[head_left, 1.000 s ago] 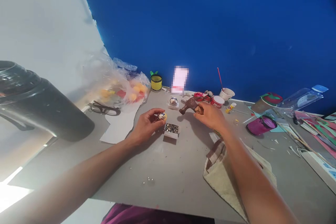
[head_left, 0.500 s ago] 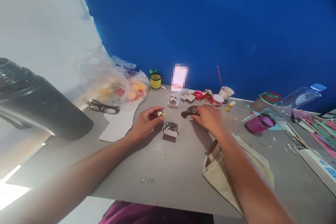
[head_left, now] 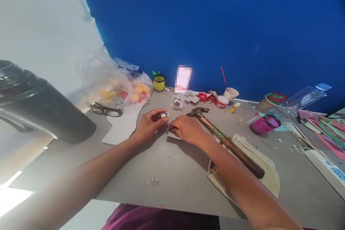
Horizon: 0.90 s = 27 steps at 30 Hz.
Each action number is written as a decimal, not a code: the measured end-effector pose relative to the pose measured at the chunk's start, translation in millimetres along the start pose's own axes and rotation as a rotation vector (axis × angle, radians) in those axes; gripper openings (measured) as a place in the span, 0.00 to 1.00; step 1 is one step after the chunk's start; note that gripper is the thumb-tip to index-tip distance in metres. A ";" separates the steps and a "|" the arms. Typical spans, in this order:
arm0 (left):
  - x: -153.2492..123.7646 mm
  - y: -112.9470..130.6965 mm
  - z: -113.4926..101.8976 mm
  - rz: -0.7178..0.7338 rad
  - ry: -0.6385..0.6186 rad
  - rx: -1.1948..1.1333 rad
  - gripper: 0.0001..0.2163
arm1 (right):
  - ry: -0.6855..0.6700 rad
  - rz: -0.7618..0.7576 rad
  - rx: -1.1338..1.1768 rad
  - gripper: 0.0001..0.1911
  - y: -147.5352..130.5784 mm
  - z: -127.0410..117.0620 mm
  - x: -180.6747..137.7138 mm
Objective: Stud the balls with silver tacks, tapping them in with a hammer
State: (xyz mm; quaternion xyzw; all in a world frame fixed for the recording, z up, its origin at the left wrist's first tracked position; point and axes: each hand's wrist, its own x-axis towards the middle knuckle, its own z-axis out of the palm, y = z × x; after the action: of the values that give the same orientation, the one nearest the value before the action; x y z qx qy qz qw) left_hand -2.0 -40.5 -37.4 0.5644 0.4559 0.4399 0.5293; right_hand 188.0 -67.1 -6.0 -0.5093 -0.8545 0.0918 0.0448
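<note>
Between the thumb and fingers of my left hand [head_left: 148, 125] is a small ball [head_left: 164, 115], shiny silver with a bit of yellow showing at its right side. My right hand [head_left: 187, 129] reaches into a small white box [head_left: 173, 135], its fingers bent down and bunched together. That hand covers most of the box's contents, and whatever the fingertips pinch is hidden. To the right lies a claw hammer [head_left: 221, 134], its head on the table and its wooden handle across a beige cloth [head_left: 265, 161]. Behind my hands, another silvery ball [head_left: 176, 101] rests on a small box.
A large dark bottle [head_left: 59, 104] leans in at left, beside black glasses [head_left: 107, 109] and white paper [head_left: 121, 129]. Toward the wall stand a yellow pot [head_left: 159, 83], a red-and-white tub [head_left: 221, 101] and a paper cup [head_left: 231, 94]. At right are a magenta pot [head_left: 265, 124] and power strip [head_left: 325, 172].
My right hand has let go of the hammer's head and moved left into the white box. The hammer now lies fully in view. My left hand still holds the ball in nearly the same place.
</note>
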 end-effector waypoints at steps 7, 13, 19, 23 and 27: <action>1.1 -0.6 -0.9 0.029 -0.022 0.029 0.25 | 0.064 0.011 0.056 0.08 7.4 10.5 -2.3; 0.2 -4.2 -0.7 0.052 -0.045 0.038 0.23 | 0.206 0.059 0.259 0.05 13.8 9.7 -2.9; -0.2 -3.8 -2.1 0.055 -0.072 -0.015 0.23 | 0.343 0.062 0.628 0.06 17.1 9.4 -3.5; -2.1 -0.4 -1.4 0.034 -0.086 -0.056 0.22 | 0.303 0.147 1.059 0.04 19.8 12.7 -2.1; -4.1 0.7 -0.3 0.029 -0.104 -0.077 0.22 | 0.254 0.220 1.469 0.15 22.4 14.4 0.7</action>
State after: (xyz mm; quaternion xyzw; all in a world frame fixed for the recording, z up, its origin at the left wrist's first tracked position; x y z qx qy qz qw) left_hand -3.1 -44.6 -36.8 0.5721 0.4025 0.4349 0.5671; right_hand 204.5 -57.7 -24.7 -0.4376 -0.5057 0.5828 0.4616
